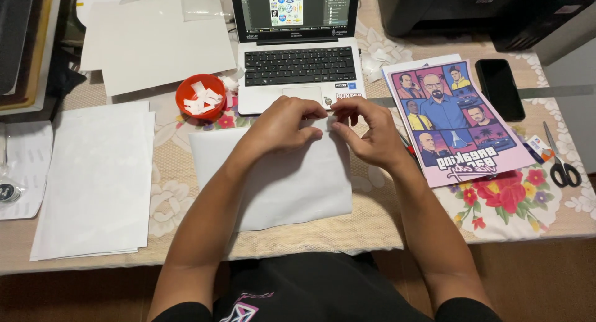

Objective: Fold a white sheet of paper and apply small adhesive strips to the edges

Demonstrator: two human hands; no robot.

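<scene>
The small sticker (328, 102) sits pinched between my fingertips just in front of the laptop (298, 55), above the white sheet (279, 185) lying on the counter (372, 226); my left hand (282, 126) curls narrow, fingertips closed on it; my right hand (366, 132) pinches it from the other side; an orange bowl (200, 96) of paper scraps stands to the left; a colourful poster (453, 123) and scissors (562, 163) lie to the right.
</scene>
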